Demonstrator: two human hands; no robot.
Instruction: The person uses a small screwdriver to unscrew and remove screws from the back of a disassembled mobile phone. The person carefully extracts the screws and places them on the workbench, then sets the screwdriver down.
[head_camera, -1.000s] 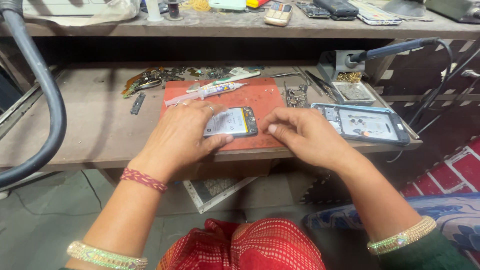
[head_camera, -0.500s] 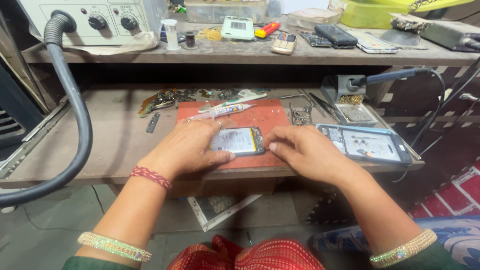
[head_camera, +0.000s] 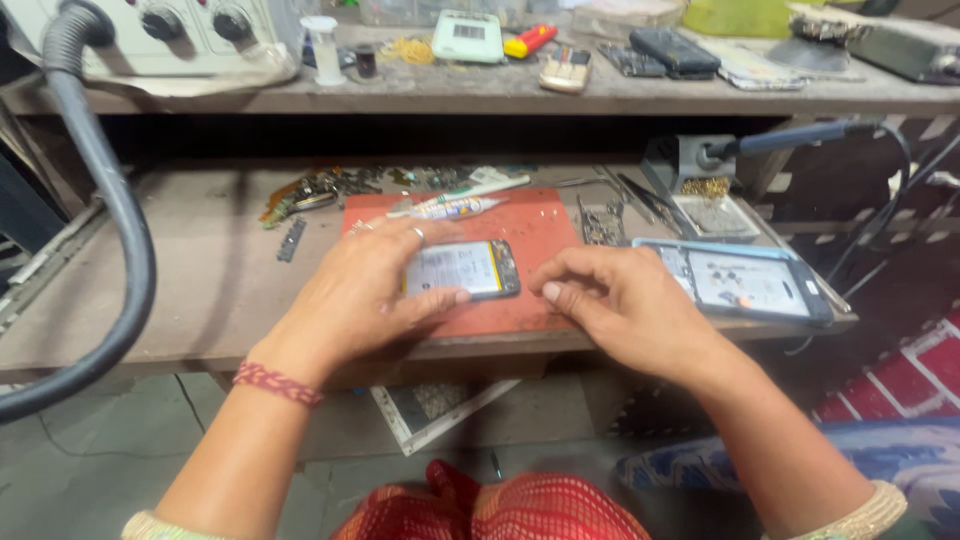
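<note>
An opened phone (head_camera: 465, 268) with its silver battery showing lies on a red work mat (head_camera: 540, 225) on a low wooden bench. My left hand (head_camera: 365, 295) grips its left end, thumb along the near edge and fingers over the far edge. My right hand (head_camera: 625, 300) rests on the mat just right of the phone, fingers curled together, fingertips close to the phone's right end; I cannot tell whether they pinch anything. A glue tube (head_camera: 450, 207) lies at the mat's far edge.
A phone back cover (head_camera: 745, 282) in a blue frame lies right of the mat. Behind it stand a soldering iron holder (head_camera: 690, 160) and a parts tray (head_camera: 722, 215). Tweezers and small parts lie behind the mat. A thick grey hose (head_camera: 115, 220) curves at left. The upper shelf (head_camera: 500, 92) carries phones and tools.
The view has tilted up, bringing the upper shelf into sight. Both hands stay at the phone; my right fingers have drawn slightly off its right end.
</note>
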